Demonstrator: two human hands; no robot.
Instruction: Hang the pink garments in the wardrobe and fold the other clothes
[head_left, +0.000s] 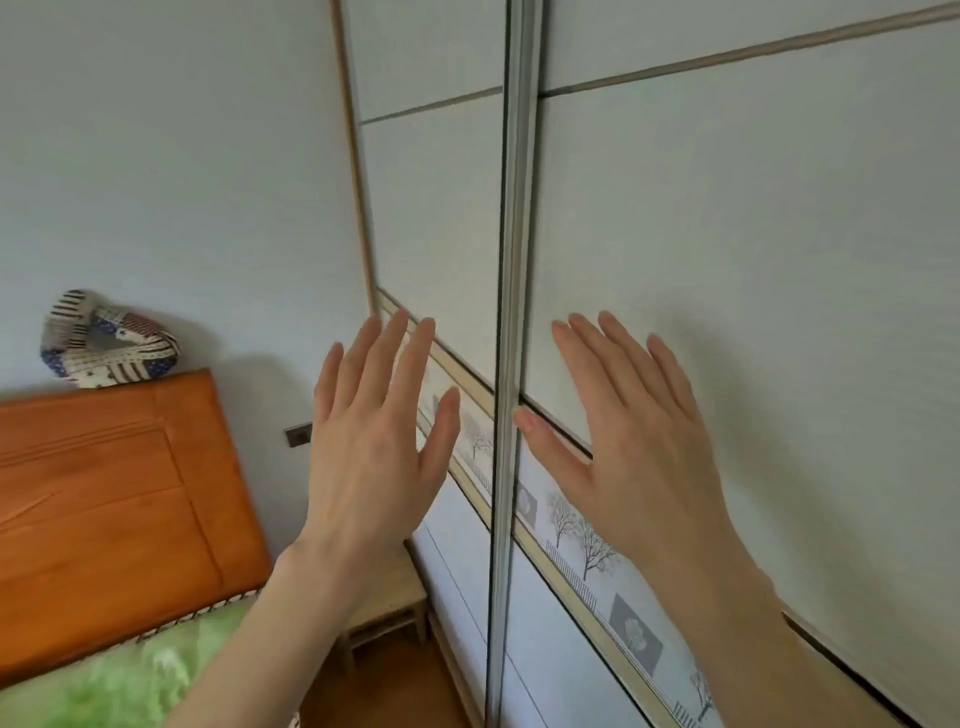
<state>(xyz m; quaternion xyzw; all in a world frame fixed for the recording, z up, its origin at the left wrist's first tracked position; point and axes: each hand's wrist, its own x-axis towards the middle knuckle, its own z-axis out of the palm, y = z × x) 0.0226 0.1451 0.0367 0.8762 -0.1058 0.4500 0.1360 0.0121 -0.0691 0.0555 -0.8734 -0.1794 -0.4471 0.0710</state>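
A white wardrobe with sliding doors fills the right half of the view, and its doors are closed. A metal door edge runs down the middle. My left hand is raised in front of the left door panel with straight, spread fingers and holds nothing. My right hand is held flat in front of the right door panel, its thumb next to the metal edge. I cannot tell whether either palm touches the door. No garments are in view.
An orange wooden headboard stands at the lower left with a patchwork cushion on top. A green bed cover lies below it. A small wooden bedside table sits between the bed and the wardrobe.
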